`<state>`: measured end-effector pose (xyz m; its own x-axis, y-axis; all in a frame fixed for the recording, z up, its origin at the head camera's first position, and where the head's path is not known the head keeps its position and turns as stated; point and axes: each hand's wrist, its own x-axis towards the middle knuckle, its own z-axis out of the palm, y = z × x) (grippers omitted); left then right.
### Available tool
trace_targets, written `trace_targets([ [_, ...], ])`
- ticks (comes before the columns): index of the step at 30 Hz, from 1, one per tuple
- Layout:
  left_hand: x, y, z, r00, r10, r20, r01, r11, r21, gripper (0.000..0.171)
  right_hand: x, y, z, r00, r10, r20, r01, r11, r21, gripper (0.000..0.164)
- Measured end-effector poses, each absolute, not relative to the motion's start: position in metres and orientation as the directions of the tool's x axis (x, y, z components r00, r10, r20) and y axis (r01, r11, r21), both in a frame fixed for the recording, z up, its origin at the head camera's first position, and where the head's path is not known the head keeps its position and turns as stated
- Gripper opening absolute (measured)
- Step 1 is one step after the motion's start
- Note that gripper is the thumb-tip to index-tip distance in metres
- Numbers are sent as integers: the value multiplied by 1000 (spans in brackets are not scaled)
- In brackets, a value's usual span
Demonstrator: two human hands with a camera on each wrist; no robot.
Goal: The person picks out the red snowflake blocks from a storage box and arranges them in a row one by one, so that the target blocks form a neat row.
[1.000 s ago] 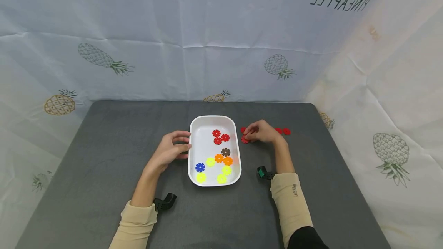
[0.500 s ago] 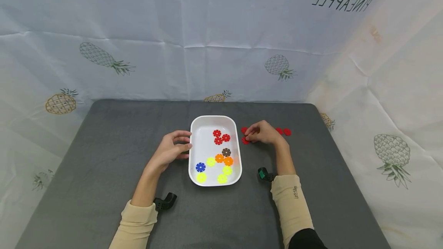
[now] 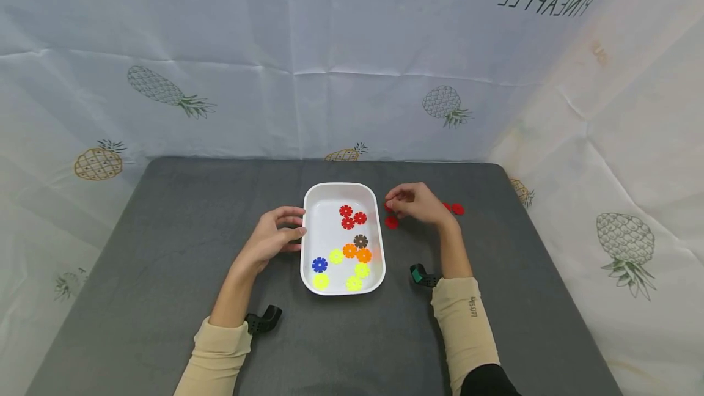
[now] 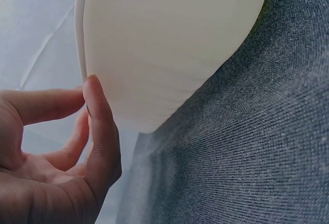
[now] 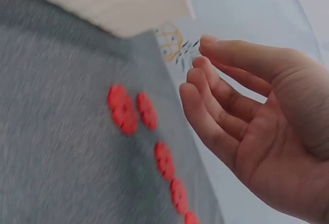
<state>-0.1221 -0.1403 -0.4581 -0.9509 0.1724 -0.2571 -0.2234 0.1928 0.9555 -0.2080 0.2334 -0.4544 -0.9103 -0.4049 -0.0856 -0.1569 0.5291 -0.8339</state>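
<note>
My left hand (image 3: 266,238) is at the left side of a white tray (image 3: 324,197). In the left wrist view, its thumb and a fingertip pinch the tray's rim (image 4: 81,34). Inside the tray lie three red notched discs (image 3: 348,223), a brown disc (image 3: 360,241), two orange discs (image 3: 349,250), a blue disc (image 3: 319,264) and several yellow discs (image 3: 354,284). My right hand (image 3: 422,203) hovers right of the tray, above loose red discs (image 5: 123,110). Its fingers are loosely bent with nothing between them. A nearby red disc (image 3: 392,222) lies uncovered below the fingertips.
The dark grey table (image 3: 181,249) extends around the tray. A white curtain (image 3: 352,109) printed with pineapples hangs behind and beside it. Two more red discs (image 3: 458,209) lie right of my right hand. Black wrist devices (image 3: 264,320) sit on both arms.
My right hand has shifted slightly up and away from the nearer red disc, which shows more fully. My left hand and the tray stay in place.
</note>
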Motion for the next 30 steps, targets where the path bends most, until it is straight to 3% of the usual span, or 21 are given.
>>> trace_targets([
  [14,-123,-141,-459,-949,178,-259,-226,185,956,51,-209,178,-418,-859,-510,-35,-258,490,-833,26],
  [30,-123,-140,-458,-949,184,-257,-227,171,959,51,-228,114,-422,-710,-647,-277,-290,628,-722,27],
])
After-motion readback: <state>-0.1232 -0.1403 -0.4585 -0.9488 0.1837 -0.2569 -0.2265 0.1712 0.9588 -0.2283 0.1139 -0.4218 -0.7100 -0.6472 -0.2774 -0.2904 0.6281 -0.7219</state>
